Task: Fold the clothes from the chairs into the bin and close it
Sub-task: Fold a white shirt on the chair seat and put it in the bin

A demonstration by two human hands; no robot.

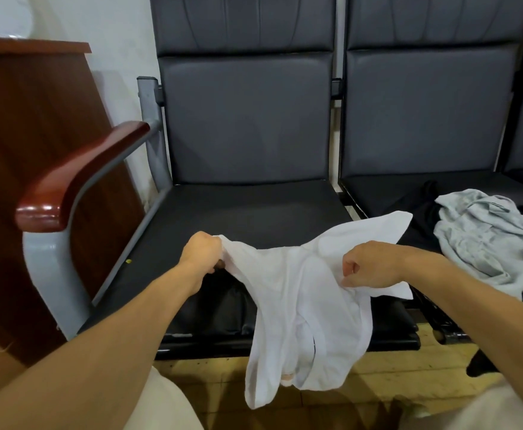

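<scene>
White fabric — the garment (303, 305) hanging past the front edge of the chair seat (238, 212) — could drag on the floor (216, 370) if one grip slackens, since the left hand (202, 252) and right hand (371, 265), both curled tight, pinch its top edge, while grey clothes (483, 237) wait on the next seat (378, 189).

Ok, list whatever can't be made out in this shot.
- Bin: not in the head view at all; outside the frame.
- White garment: bunched between left grip and right grip, so its type is unclear.
- Black clothing: mostly covered by the grey garment, cut off at the right edge.
</scene>
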